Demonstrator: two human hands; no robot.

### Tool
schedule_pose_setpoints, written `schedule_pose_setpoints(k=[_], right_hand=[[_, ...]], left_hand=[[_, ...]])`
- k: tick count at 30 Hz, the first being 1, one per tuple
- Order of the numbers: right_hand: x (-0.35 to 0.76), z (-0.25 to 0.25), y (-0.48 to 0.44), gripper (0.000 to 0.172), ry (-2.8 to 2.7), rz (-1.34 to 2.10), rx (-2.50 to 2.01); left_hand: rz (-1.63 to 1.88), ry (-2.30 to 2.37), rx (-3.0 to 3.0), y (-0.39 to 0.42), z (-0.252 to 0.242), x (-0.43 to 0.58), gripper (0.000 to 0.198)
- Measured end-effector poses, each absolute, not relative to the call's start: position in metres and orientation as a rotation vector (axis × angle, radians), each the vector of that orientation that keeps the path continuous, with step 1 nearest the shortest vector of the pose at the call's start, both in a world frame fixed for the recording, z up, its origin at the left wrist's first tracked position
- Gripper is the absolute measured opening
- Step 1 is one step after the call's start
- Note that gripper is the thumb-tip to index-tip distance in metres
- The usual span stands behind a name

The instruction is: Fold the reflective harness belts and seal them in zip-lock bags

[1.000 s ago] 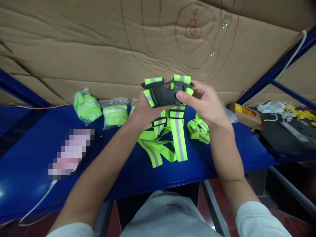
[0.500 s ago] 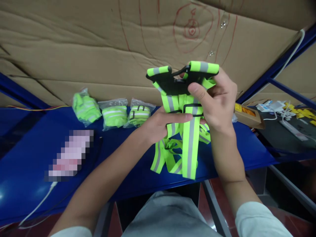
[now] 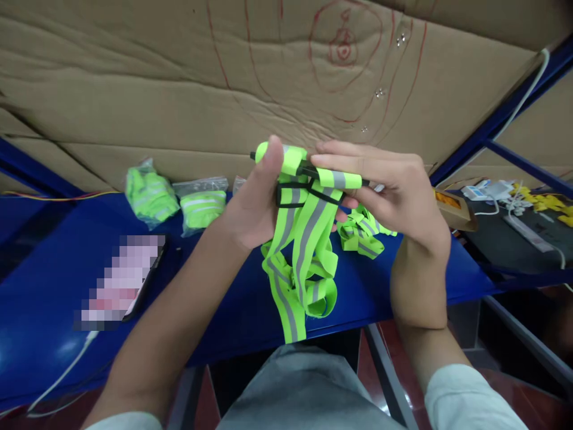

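Step in hand, as judged: two-handed handling of one fluorescent yellow-green, grey-striped webbing strap assembly (image 3: 308, 239) at its black plastic buckle (image 3: 308, 171). Position: the buckle is raised above the blue counter (image 3: 362, 295); the webbing hangs below it in loose loops.

Left hand (image 3: 254, 206): thumb clamped on the webbing at the buckle's left end; the other fingers are largely hidden. Right hand (image 3: 398, 182): fingers clamped about the buckle's right end, above and below.

The next move would appear to call for steady support at both ends, with the hanging loops kept free of twists.

Count: one held assembly; one buckle; two black rectangular strap slides (image 3: 293, 206); one loose yellow-green webbing bundle (image 3: 362, 234), beside the right wrist; two clear plastic bags of yellow-green webbing (image 3: 152, 194), plus the edge of an apparent third; one flat, pixelated handheld device (image 3: 125, 278); one white cable (image 3: 62, 382) at its lower end
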State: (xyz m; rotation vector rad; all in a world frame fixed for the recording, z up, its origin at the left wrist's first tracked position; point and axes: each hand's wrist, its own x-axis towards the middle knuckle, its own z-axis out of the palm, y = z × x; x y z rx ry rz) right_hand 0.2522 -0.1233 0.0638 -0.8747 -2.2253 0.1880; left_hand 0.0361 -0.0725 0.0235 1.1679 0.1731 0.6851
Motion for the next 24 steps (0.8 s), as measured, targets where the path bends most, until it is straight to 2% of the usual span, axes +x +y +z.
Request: schedule_pose_setpoints(k=[2,4,6,8,10,14,16,19,21,24], right_hand=[[0.260,0.071,-0.127,0.044,-2.342,0.329,-0.860],[0.272,0.076,-0.127,0.065,-2.492,0.539,-0.731],[0.280,0.076,-0.125,0.082,-2.465,0.685,-0.592],[0.280,0.072,-0.121,0.077,-2.261,0.625,-0.642],[0.272,0.065,-0.115,0.060,-2.124,0.472,-0.830],[0.247,0.054,-0.106,0.039,-2.155,0.406,-0.963],[0.238,0.052,-0.106,0.036,-2.051,0.337,-0.942],[0.230,0.051,-0.111,0.028,-1.877,0.127,-0.881],[0.229,0.050,-0.114,0.024,-1.842,-0.002,-0.861],[0.230,0.046,-0.114,0.038,-1.894,-0.101,-0.862]], left_hand=[[0.643,0.146,1.095,-0.076,0.026,0.037,0.053],[0.637,0.173,1.058,-0.081,0.028,0.036,0.035],[0.650,0.238,1.083,-0.085,0.031,0.034,0.030],[0.694,0.295,1.133,-0.088,0.033,0.033,0.040],[0.750,0.333,1.165,-0.089,0.033,0.031,0.056],[0.900,0.377,1.181,-0.085,0.028,0.032,0.078],[0.956,0.344,1.142,-0.081,0.025,0.034,0.075],[0.804,0.193,1.081,-0.078,0.022,0.039,0.045],[0.690,0.110,1.084,-0.076,0.021,0.040,0.033],[0.701,0.085,1.131,-0.075,0.021,0.037,0.040]])
